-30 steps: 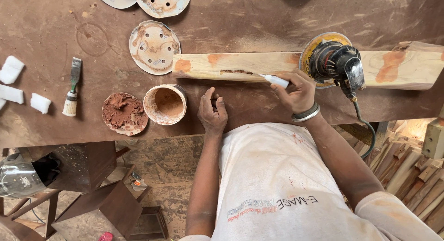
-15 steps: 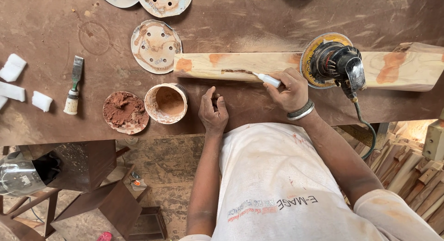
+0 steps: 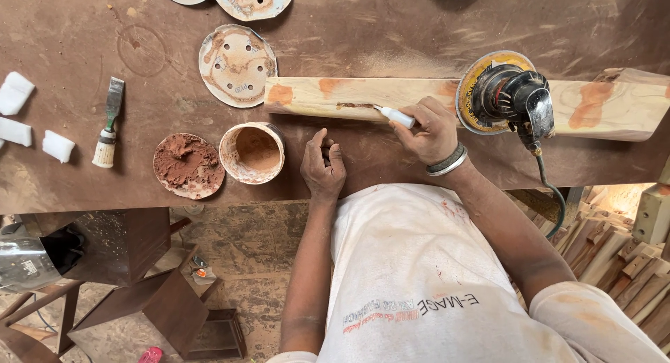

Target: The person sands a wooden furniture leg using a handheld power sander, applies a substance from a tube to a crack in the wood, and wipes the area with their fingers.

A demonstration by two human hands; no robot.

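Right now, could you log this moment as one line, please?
right hand: presses white tool on plank | left hand: rests on table

Left hand (image 3: 323, 169) rests loosely curled, palm down; right hand (image 3: 429, 129), wrist banded, fingers pinched closed, arm extended forward.

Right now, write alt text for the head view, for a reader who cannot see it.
A person's right hand presses a small white tool into a dark patch on a pale wooden plank lying on a dusty brown workbench. The left hand rests on the bench beside an open tub of reddish filler; a sander sits on the plank.
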